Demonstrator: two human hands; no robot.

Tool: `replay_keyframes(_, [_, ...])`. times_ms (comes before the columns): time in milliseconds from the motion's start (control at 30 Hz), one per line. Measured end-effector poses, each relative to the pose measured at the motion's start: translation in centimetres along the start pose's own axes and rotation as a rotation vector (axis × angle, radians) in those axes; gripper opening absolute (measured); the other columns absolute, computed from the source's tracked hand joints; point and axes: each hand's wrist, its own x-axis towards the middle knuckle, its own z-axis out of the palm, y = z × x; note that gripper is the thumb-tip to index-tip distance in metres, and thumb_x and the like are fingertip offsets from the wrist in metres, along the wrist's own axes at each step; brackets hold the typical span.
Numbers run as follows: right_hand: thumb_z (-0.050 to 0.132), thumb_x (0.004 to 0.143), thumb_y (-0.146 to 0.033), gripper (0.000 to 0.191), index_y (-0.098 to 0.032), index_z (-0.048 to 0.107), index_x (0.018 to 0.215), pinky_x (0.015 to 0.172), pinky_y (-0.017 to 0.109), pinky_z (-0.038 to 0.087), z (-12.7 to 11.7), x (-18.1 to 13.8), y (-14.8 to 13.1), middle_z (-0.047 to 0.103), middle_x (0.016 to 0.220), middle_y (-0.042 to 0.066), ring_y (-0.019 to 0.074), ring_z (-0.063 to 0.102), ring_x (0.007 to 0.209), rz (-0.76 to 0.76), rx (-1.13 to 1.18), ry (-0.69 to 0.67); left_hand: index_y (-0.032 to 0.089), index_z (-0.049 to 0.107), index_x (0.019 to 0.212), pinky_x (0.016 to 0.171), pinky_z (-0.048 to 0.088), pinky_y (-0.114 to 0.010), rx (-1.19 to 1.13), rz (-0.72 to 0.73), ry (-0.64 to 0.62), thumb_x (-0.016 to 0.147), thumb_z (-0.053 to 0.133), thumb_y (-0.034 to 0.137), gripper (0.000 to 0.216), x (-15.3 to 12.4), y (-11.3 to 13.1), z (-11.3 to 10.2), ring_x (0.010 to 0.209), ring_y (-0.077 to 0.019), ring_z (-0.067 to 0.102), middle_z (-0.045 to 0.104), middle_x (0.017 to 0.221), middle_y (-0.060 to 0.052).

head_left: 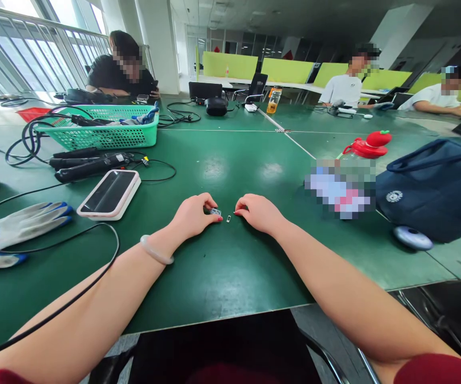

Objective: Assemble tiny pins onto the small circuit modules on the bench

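Note:
My left hand (198, 213), a pale bangle on its wrist, is closed in a pinch on a small flat blue-and-white piece (216, 212), perhaps a little circuit board. Thumb and index finger hold it by its left side, just above the green table (230, 277). Across from it, my right hand (259, 214) has its fingertips pressed together. Something tiny and pale shows at their tips, too small to name. Between the two hands lies a tiny white piece with a dark middle (228, 218), flat on the table and apart from both.
On the left are a phone in a pale case (109, 194), work gloves (18, 232), black handles (90, 164), a green basket (106, 136) and a cable (114, 242) crossing my left forearm. A navy bag (434, 186) and red-lidded bottle (360, 165) stand right. Several people sit beyond.

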Motion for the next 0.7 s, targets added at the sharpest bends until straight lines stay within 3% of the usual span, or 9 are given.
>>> replay_keyframes(333, [0.047, 0.096, -0.03, 0.02, -0.02, 0.065, 0.093, 0.058, 0.026, 0.036, -0.3, 0.0, 0.1, 0.063, 0.095, 0.004, 0.0154, 0.06, 0.076, -0.195, -0.377, -0.003, 0.022, 0.061, 0.083, 0.073, 0.047, -0.032, 0.022, 0.012, 0.014, 0.064, 0.074, 0.039, 0.028, 0.1, -0.3, 0.2, 0.082, -0.0192, 0.062, 0.068, 0.085, -0.001])
replay_keyframes(700, [0.054, 0.092, -0.024, 0.017, -0.02, 0.069, 0.084, 0.073, 0.025, 0.041, -0.2, 0.2, 1.0, 0.065, 0.091, 0.003, 0.0149, 0.059, 0.085, -0.132, -0.065, 0.028, 0.022, 0.061, 0.083, 0.072, 0.048, -0.032, 0.007, 0.01, 0.021, 0.065, 0.074, 0.041, 0.029, -0.2, -0.1, -0.2, 0.083, -0.0202, 0.063, 0.068, 0.086, -0.002])
